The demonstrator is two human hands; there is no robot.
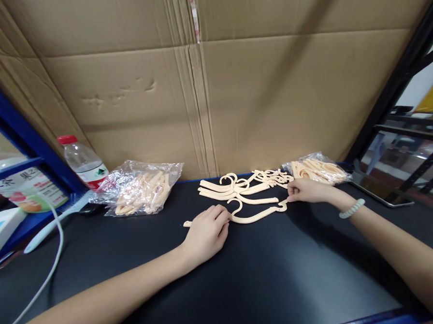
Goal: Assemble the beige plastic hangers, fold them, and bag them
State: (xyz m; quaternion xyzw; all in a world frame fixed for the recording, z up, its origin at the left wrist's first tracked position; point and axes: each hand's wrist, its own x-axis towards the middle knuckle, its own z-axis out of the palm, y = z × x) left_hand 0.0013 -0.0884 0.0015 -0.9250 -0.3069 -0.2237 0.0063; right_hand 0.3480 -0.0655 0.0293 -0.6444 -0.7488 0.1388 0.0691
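Note:
A cream plastic clothes hanger [254, 218] lies on the black tabletop [244, 276], its curled hook pointing away from me. My left hand [207, 232] is closed over its left arm, and the left tip sticks out beyond my fingers. My right hand [307, 191] pinches a small cream hook piece [283, 206] at the hanger's right end; whether the two are joined I cannot tell. Just behind lie several more hangers [218, 190], overlapping in a stack. A heap of small hook pieces [271, 177] sits behind and to the right of them.
A clear bag of cream parts [141, 190] lies at left, another bag [316, 169] behind my right hand. A red-capped bottle [84, 161], a pale-handled brush [56, 223] and a white cable [57, 252] are at left. A tablet-like slab [381, 189] lies right. Cardboard [126, 104] walls the back.

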